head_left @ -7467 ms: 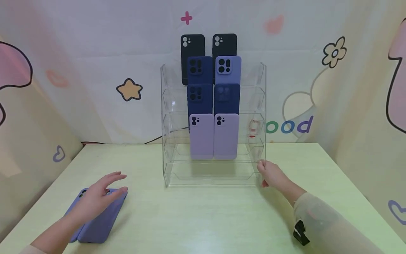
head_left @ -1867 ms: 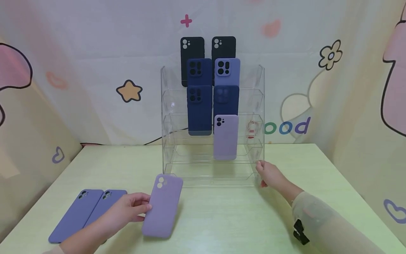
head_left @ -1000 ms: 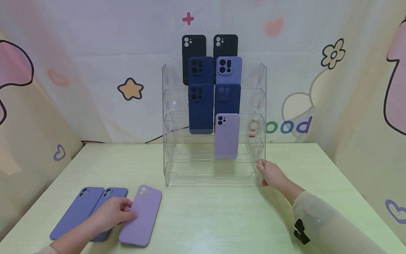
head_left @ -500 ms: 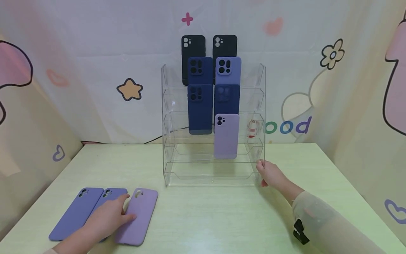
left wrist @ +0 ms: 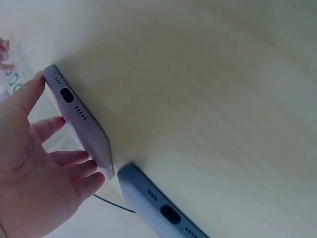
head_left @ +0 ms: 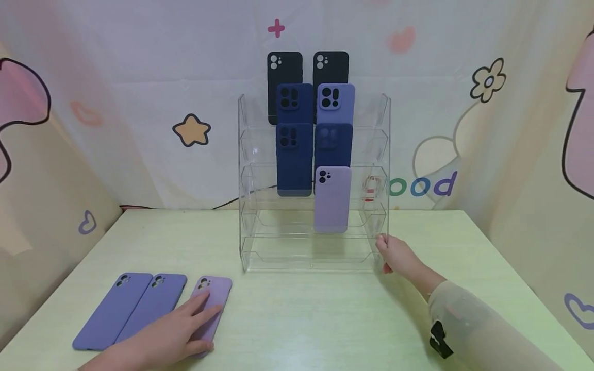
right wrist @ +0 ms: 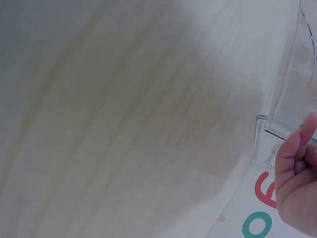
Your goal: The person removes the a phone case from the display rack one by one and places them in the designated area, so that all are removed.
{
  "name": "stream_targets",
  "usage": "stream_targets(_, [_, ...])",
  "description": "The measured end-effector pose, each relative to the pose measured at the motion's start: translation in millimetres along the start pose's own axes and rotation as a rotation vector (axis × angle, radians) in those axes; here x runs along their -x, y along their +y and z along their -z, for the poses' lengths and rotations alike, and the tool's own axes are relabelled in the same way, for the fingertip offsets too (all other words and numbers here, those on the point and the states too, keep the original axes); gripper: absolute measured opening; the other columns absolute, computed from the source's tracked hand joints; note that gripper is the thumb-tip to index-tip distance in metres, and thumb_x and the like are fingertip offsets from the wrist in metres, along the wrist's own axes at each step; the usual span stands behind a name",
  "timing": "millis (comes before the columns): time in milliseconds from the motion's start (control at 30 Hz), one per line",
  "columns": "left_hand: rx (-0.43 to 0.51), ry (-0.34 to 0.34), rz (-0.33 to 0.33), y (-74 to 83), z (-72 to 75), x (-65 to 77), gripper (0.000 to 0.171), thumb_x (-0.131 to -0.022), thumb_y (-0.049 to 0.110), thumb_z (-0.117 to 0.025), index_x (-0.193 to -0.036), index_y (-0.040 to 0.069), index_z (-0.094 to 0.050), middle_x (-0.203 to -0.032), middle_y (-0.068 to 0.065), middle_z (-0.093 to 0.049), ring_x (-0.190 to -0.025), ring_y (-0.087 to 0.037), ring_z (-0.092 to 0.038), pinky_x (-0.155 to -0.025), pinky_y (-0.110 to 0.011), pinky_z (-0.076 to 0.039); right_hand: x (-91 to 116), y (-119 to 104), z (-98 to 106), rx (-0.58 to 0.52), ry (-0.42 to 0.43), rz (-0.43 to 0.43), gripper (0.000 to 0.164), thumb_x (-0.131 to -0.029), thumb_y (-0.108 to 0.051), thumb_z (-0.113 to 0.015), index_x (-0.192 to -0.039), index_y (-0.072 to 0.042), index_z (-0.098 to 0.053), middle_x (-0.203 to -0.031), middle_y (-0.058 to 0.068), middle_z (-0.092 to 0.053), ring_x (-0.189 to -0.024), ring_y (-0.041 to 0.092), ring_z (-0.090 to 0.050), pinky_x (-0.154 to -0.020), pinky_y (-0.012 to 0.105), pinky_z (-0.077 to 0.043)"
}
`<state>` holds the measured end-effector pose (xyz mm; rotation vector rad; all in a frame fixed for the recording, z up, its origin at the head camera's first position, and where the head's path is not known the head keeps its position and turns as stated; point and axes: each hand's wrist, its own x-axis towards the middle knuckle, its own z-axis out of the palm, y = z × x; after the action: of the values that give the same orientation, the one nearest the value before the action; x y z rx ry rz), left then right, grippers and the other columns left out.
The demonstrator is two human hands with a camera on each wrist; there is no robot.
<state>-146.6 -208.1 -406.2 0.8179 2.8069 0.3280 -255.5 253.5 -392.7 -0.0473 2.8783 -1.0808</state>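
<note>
We see the left grip (head_left: 169, 332) spread over a lilac phone case (head_left: 219, 291) on the pale surface (head_left: 297, 319): the fingers are extended and touch its back, and the thumb meets its edge, with nothing clasped. We judge this case to be light and bendy, probably silicone or soft plastic, hard to break and only mildly slippery. We would take hold by its long edges, thumb on one side and fingers on the other, well down from the camera cutout beyond the fingertips.

The finish looks matte and smooth, the corners rounded; the wrist view shows a dark oval port slot (left wrist: 67, 95) and rows of tiny holes along the end wall. Just left of the left grip, two blue-violet cases (head_left: 113, 312) lie side by side, apparently of the same make.

The right grip (head_left: 396, 253) is curled around the side edge of the clear rack (head_left: 278, 247), which stands ahead and to the right of the left grip. We take its thin, glossy panels for acrylic: stiff, a little brittle, and liable to slide without that steadying hold. Up and to the left of the right grip, another lilac case (head_left: 332, 201) leans in a lower tier, with navy cases (head_left: 294, 165) and black cases (head_left: 284, 72) higher up.
</note>
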Motion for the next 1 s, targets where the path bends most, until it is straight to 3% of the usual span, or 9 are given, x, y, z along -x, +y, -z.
stream_targets(467, [0.043, -0.058, 0.117, -14.6, 2.7, 2.7, 0.075, -0.08, 0.06, -0.059, -0.14, 0.017, -0.045, -0.148, -0.023, -0.025, -0.126, -0.043, -0.036, -0.094, -0.057, -0.036, -3, 5, -1, 0.002, -0.004, 0.013, 0.027, -0.095, -0.022, -0.026, -0.075, -0.008, -0.036, -0.059, 0.005, -0.045, -0.046, 0.017, -0.051, -0.051, 0.029, -0.043])
stream_targets(600, [0.035, -0.049, 0.109, -13.8, 4.2, 3.3, 0.074, -0.08, 0.059, -0.059, -0.139, 0.016, -0.046, -0.147, -0.024, -0.026, -0.127, -0.043, -0.036, -0.095, -0.058, -0.036, -2, 4, -1, -0.002, -0.005, 0.016, 0.026, -0.095, -0.021, -0.026, -0.075, -0.008, -0.035, -0.059, 0.005, -0.044, -0.046, 0.017, -0.051, -0.051, 0.029, -0.043])
stream_targets(733, [0.02, 0.039, 0.013, -11.1, 10.5, 2.1, 0.072, -0.084, 0.053, -0.059, -0.136, 0.006, -0.047, -0.142, -0.03, -0.031, -0.123, -0.046, -0.038, -0.093, -0.058, -0.037, 0, 2, -1, -0.008, -0.005, 0.016, 0.025, -0.095, -0.02, -0.026, -0.074, -0.008, -0.035, -0.058, 0.005, -0.044, -0.046, 0.017, -0.051, -0.051, 0.029, -0.042])
stream_targets(833, [-0.017, 0.159, -0.059, -5.8, 17.5, -2.7, 0.068, -0.086, 0.043, -0.063, -0.135, 0.0, -0.045, -0.137, -0.031, -0.037, -0.121, -0.047, -0.041, -0.092, -0.058, -0.038, 2, -1, 1, -0.007, 0.0, 0.018, 0.026, -0.096, -0.019, -0.027, -0.074, -0.008, -0.035, -0.058, 0.005, -0.043, -0.046, 0.017, -0.051, -0.052, 0.029, -0.042])
stream_targets(1000, [-0.01, 0.306, -0.067, 11.5, 32.3, -13.9, 0.063, -0.086, 0.03, -0.067, -0.136, 0.0, -0.043, -0.135, -0.027, -0.042, -0.119, -0.043, -0.045, -0.091, -0.055, -0.04, 2, 0, 1, -0.002, 0.01, 0.026, 0.026, -0.095, -0.019, -0.027, -0.073, -0.008, -0.035, -0.057, 0.005, -0.044, -0.045, 0.017, -0.051, -0.052, 0.029, -0.041])
